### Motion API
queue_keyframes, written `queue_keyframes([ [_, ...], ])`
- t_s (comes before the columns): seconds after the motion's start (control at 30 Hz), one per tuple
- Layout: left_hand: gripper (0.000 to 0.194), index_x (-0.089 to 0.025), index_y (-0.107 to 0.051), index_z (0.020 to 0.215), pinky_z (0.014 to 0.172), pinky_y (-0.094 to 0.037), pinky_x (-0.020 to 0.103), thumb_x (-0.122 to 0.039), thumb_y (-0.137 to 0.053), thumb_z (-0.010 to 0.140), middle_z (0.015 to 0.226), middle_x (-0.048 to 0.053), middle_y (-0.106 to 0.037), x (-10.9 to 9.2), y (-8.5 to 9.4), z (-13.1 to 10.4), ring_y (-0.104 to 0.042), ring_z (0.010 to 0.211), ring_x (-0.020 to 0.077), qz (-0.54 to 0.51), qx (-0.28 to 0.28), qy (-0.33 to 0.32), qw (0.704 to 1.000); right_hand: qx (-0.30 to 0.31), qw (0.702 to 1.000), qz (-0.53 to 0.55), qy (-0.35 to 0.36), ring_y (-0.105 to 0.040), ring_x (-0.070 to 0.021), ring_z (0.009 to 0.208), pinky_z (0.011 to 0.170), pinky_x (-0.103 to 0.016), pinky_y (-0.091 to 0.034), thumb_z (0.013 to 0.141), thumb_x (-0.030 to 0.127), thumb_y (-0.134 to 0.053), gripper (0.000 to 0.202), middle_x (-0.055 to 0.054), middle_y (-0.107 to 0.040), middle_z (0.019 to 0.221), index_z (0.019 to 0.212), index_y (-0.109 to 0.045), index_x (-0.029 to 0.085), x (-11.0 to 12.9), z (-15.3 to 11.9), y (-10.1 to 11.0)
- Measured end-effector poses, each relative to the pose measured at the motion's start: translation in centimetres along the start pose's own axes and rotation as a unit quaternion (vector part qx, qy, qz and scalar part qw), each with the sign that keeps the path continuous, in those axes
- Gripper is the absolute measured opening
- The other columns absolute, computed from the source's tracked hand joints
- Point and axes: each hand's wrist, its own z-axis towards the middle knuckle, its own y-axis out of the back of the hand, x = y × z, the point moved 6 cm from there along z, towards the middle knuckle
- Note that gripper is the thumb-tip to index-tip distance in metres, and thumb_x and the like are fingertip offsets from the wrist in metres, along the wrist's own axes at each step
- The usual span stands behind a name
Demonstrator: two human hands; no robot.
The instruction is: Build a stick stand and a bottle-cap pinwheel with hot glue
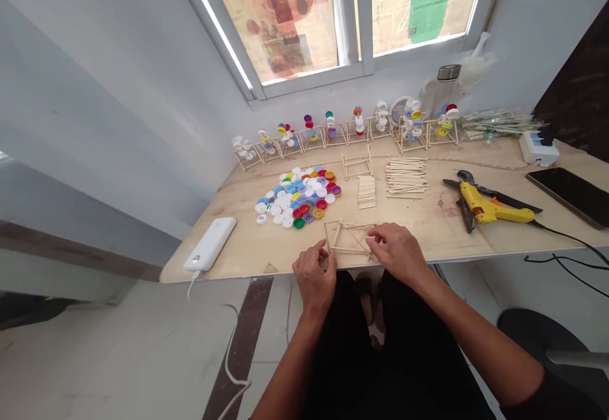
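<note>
- The stick frame (349,250) is lying at the near edge of the tabletop (247,242), around the middle of that edge; a thin stick is slanting across its inside.
- The left hand (314,275) is pinching the frame's left end, thumb and fingers close together; its wrist is hanging over the near edge.
- The right hand (397,252) is holding the frame's right end in a narrow pinch; its fingertips are hiding exactly which stick is sitting between them.
- The bottle caps (295,198) are spreading in a colourful heap beyond the left hand, left of the middle; the short sticks (366,191) and the long sticks (406,176) are lying in bundles to their right.
- A second frame (358,175) is standing behind the short sticks; a row of cap wheels (311,129) on stick stands is lining the far edge.
- A white power bank (210,244) is resting near the near left corner.
- A yellow glue gun (490,207) is lying over a black-handled tool (466,218) toward the right; a phone (571,195) is resting at the right end.
</note>
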Motion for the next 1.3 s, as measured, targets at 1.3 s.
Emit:
queue_keyframes([
  [1.3, 0.019, -0.020, -0.062, 0.097, 0.079, -0.033, 0.035, -0.021, -0.054, 0.080, 0.074, 0.002, -0.064, -0.3, -0.8, 0.4, -0.056, 0.078, 0.0196, -0.016, 0.005, 0.033, 0.999, 0.045, 0.983, 0.153, -0.093, -0.052, -0.0136, 0.060, 0.057, -0.024, -0.040, 0.078, 0.042, -0.055, 0.026, -0.001, -0.059, 0.065, 0.072, -0.060, 0.018, -2.5, -0.2, -0.9],
])
